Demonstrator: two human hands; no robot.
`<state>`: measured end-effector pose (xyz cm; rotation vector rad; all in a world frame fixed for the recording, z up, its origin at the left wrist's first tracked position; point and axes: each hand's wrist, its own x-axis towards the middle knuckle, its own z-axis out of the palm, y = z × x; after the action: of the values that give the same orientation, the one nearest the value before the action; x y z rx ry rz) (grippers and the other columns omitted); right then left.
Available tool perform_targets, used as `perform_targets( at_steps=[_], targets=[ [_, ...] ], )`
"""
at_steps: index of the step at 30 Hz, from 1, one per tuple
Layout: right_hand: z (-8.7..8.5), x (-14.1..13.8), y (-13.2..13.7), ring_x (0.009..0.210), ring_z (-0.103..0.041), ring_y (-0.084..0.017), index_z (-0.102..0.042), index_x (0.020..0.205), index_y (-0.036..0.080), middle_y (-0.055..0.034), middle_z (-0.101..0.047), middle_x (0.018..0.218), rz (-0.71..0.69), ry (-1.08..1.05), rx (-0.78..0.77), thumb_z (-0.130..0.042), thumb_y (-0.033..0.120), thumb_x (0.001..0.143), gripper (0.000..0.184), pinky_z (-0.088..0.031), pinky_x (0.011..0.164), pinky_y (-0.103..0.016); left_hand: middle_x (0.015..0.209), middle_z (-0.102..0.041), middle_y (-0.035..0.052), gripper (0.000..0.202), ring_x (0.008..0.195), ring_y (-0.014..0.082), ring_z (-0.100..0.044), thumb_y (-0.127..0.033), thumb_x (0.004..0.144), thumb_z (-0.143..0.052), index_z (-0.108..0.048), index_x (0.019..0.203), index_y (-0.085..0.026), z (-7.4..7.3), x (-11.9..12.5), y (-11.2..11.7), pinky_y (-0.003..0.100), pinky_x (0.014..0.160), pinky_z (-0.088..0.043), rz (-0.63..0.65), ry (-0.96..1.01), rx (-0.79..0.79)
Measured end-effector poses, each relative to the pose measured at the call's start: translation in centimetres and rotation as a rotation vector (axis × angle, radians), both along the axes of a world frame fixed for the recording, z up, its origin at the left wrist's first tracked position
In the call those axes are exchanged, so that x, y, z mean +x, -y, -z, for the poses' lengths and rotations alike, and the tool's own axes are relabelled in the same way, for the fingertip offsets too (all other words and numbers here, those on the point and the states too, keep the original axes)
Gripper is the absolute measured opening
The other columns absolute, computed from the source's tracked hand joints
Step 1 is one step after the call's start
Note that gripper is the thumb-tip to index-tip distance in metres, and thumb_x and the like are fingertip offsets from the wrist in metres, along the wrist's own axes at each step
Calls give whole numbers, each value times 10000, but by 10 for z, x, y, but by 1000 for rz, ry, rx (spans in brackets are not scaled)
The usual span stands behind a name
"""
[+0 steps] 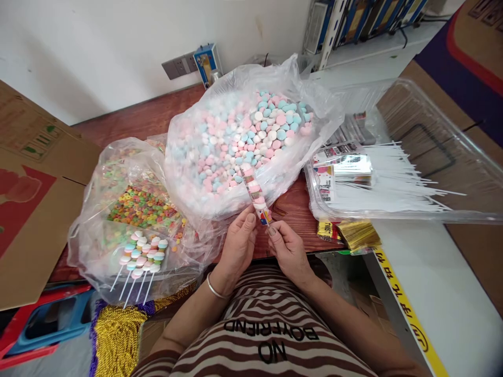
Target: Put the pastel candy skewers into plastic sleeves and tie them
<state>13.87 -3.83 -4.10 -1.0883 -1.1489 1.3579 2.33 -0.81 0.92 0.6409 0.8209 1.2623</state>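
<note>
My left hand (239,243) and my right hand (286,248) meet at the table's near edge, both pinched on the lower end of a narrow clear sleeve of candies (255,196). The sleeve leans up and away, its top resting against a big plastic bag of pink, blue and white candies (243,141). A silver bangle sits on my left wrist.
At left, a plastic bag holds coloured ring candies (143,207) and several finished candy sticks (141,259). A clear tray (396,209) at right holds white sticks (393,180) and printed wrappers. Gold twist ties (351,233) lie beneath it. A cardboard box (31,199) stands far left.
</note>
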Motion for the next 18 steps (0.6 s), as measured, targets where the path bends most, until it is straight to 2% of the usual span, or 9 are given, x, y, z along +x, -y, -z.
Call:
perform_targets(
  at_steps=[4,6,8,10,11,13,14,16,18],
  targets=[
    [-3,-4,2,489,-325,-93,-480,807,239,72,-402,606,-61,-100,-56,-539,597,969,397,-296,445,-227,786,-750,30,312,751,127,-656,-403,680,-914,-790,819,-152,5,-7,-5,251,788,-518,-32,-44,-73],
    [-6,-7,2,447,-306,-82,-461,798,241,89,-378,580,-119,-149,-100,-529,608,968,411,-287,416,-220,724,-723,8,327,652,97,-607,-406,632,-937,-761,735,-150,10,-6,-4,223,681,-495,-56,-51,-109],
    [-10,-8,1,418,-348,-80,-461,810,239,92,-408,568,-121,-103,-101,-488,586,995,395,-319,411,-222,720,-716,3,334,618,92,-590,-417,637,-930,-746,730,-155,14,-5,-3,221,637,-484,-72,-65,-135],
    [-12,-8,-1,459,-481,-98,-515,920,226,57,-538,641,-34,19,-25,-465,524,1024,320,-418,466,-240,738,-723,5,325,639,101,-602,-424,653,-917,-748,749,-163,17,-3,-3,232,665,-497,-126,-90,-130],
    [-13,-8,-2,519,-559,-113,-540,1031,216,20,-620,744,24,80,31,-475,489,1029,280,-474,516,-258,749,-728,7,316,666,107,-614,-423,663,-910,-754,759,-166,18,-3,-3,238,696,-504,-160,-108,-114],
    [-13,-9,-5,684,-672,-150,-512,1278,207,-62,-699,998,133,184,155,-530,425,1019,340,-556,631,-301,772,-734,8,286,734,117,-629,-410,688,-894,-770,782,-170,20,0,-2,243,765,-506,-202,-153,-74],
    [-13,-9,-7,781,-704,-173,-496,1343,209,-91,-701,1098,180,238,223,-551,392,1013,381,-580,691,-323,776,-733,5,269,752,118,-627,-401,698,-888,-775,784,-172,21,1,-1,241,782,-500,-204,-175,-63],
    [-12,-11,-11,946,-718,-208,-547,1329,220,-103,-709,1163,262,351,376,-550,311,1018,324,-592,812,-357,770,-722,-4,248,748,114,-610,-398,716,-873,-780,773,-176,22,3,1,241,787,-490,-177,-187,-63],
    [-10,-11,-14,1002,-709,-213,-620,1227,230,-80,-734,1092,340,422,513,-521,237,1027,223,-583,865,-361,754,-718,-6,255,741,115,-602,-406,691,-888,-783,745,-180,21,5,3,247,798,-489,-150,-146,-69]
  ],
)
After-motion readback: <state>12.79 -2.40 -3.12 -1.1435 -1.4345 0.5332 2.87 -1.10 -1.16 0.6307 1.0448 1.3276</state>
